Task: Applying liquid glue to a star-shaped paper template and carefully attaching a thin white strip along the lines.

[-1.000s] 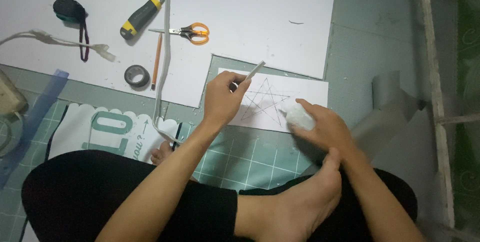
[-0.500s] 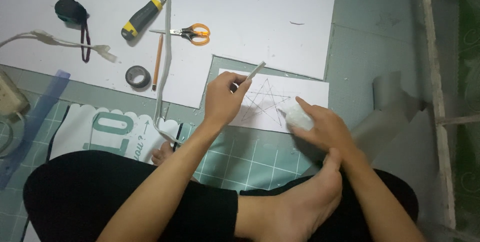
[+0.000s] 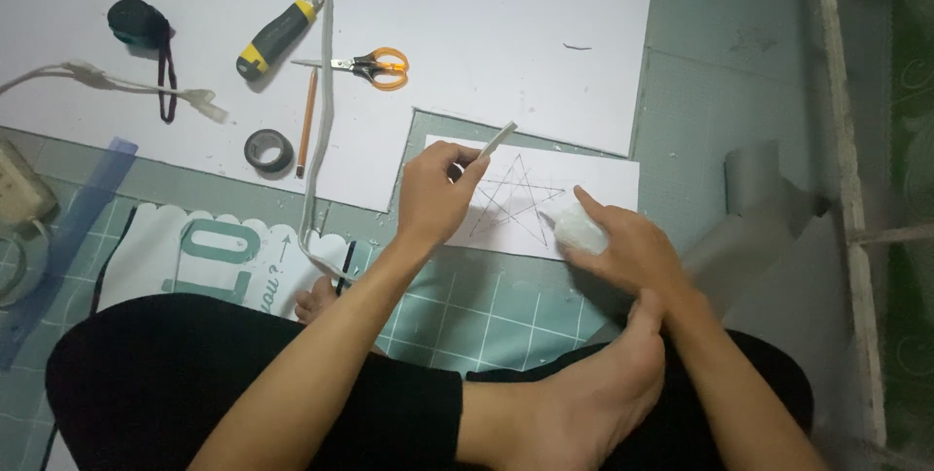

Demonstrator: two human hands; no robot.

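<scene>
Gripping a slim grey blade tool [image 3: 496, 141], left hand [image 3: 438, 194] at centre frame, fingers closed round its lower end; tool tip angled toward 1 o'clock, cutting end too small to make out. Pressing down at 3 o'clock of that hand, right hand [image 3: 623, 247], fingers curled over a whitish lump [image 3: 581, 231], partly covered, kind not discernible. Both hands resting on a white card [image 3: 603, 184] bearing a pencilled star [image 3: 513, 203]; star's right-hand points hidden under the right hand and lump. Card lying on a green gridded cutting mat [image 3: 486, 306], near edge masked by forearms and a bare foot [image 3: 584, 403].

Noted at 12 o'clock: large white sheet [image 3: 506, 33] with a notch cut from its near edge. On it, toward 10 to 11 o'clock: orange-handled scissors [image 3: 375, 67], yellow-and-black utility knife [image 3: 277, 35], pencil [image 3: 307, 121], grey tape roll [image 3: 269, 151], dark tape measure with strap [image 3: 141, 28]. Long grey strip [image 3: 326, 91] running from top edge down toward the lap, lower end lost behind the left forearm.

At 9 o'clock: blue transparent ruler [image 3: 68, 237], cut off at bottom; pale corded device [image 3: 19, 189], cropped by frame edge. Printed scalloped card [image 3: 204, 257] at 8 o'clock, partly hidden by black-clad leg. At 3 o'clock: grey rolled sheet [image 3: 764, 203], lower portion indistinct.
</scene>
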